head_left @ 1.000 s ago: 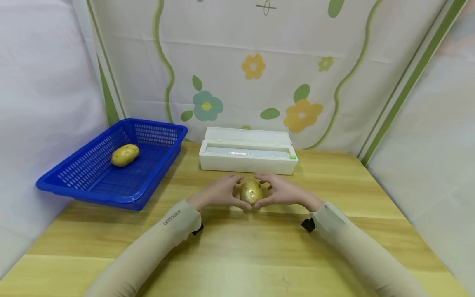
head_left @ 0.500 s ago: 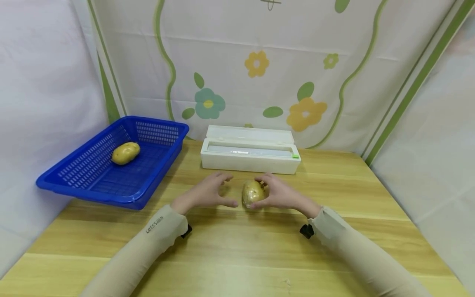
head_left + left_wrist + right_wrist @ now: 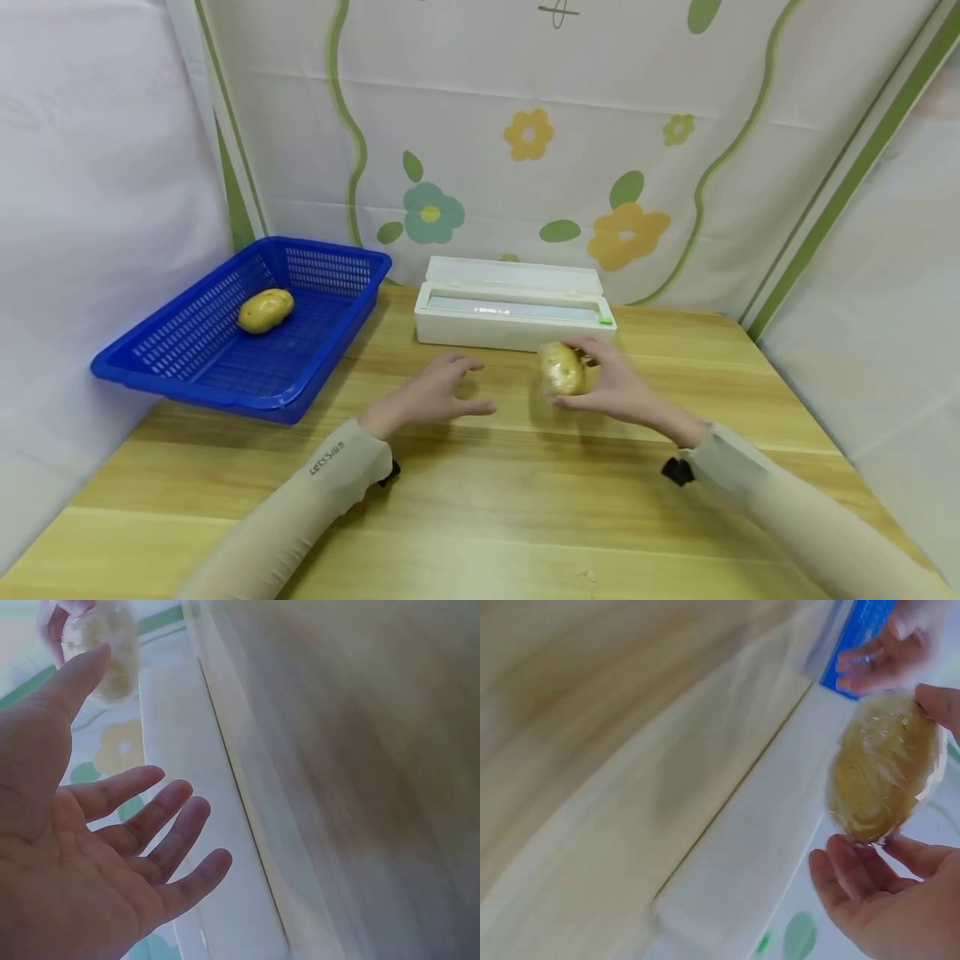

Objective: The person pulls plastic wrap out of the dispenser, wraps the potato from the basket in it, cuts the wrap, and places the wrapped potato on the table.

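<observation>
A potato in clear plastic film (image 3: pixel 562 370) is held above the table by my right hand (image 3: pixel 618 385), thumb on one end and fingertips on the other. The right wrist view shows the wrinkled film around the wrapped potato (image 3: pixel 885 769). My left hand (image 3: pixel 431 393) hovers to the left of it, palm facing the potato and touching nothing. In the left wrist view, the fingers of my left hand (image 3: pixel 97 847) are spread and relaxed. Behind the hands stands a white film-dispenser box (image 3: pixel 517 327), its lid raised.
On the left, a blue plastic basket (image 3: pixel 225 390) holds a bare potato (image 3: pixel 266 311). The wooden table (image 3: pixel 480 500) stretches forward to a flower-printed cloth backdrop (image 3: pixel 480 167). White cloth also hangs at both sides.
My left hand has let go of the wrapped potato and drawn back to the left. My right hand has lifted the potato and moved it to the right.
</observation>
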`<action>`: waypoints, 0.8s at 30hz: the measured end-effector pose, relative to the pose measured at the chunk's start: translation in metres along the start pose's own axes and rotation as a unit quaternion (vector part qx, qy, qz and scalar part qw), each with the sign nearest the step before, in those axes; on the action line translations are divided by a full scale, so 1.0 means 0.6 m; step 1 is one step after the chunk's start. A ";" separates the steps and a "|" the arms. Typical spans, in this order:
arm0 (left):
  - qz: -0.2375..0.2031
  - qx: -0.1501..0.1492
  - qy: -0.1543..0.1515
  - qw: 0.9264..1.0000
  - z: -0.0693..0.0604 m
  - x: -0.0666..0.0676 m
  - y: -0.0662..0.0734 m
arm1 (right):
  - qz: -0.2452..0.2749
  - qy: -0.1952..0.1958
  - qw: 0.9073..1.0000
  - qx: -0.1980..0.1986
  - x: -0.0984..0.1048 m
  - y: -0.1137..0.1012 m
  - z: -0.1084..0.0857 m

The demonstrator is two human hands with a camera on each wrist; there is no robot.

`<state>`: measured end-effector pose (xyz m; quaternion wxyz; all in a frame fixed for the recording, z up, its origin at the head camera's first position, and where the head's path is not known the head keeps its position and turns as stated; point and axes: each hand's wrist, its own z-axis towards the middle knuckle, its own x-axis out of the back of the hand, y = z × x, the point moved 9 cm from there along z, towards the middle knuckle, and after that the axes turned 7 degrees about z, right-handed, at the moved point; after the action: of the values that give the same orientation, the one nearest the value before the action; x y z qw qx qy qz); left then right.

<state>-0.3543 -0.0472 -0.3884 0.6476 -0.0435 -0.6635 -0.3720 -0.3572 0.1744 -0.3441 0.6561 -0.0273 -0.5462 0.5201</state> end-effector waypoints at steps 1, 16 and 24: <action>0.001 0.000 -0.002 1.000 0.000 -0.002 0.002 | -0.004 0.008 1.000 0.005 0.017 0.004 -0.009; 0.028 -0.002 0.000 1.000 -0.024 0.010 -0.004 | -0.094 -0.006 0.989 -0.110 0.168 0.185 -0.098; 0.023 0.009 0.000 1.000 -0.030 0.017 -0.015 | -0.083 -0.050 0.982 -0.161 0.178 0.244 -0.091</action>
<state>-0.3459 -0.0682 -0.3853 0.6561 -0.0534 -0.6659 -0.3511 -0.4271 0.3465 -0.3811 0.6560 -0.0612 -0.6548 0.3704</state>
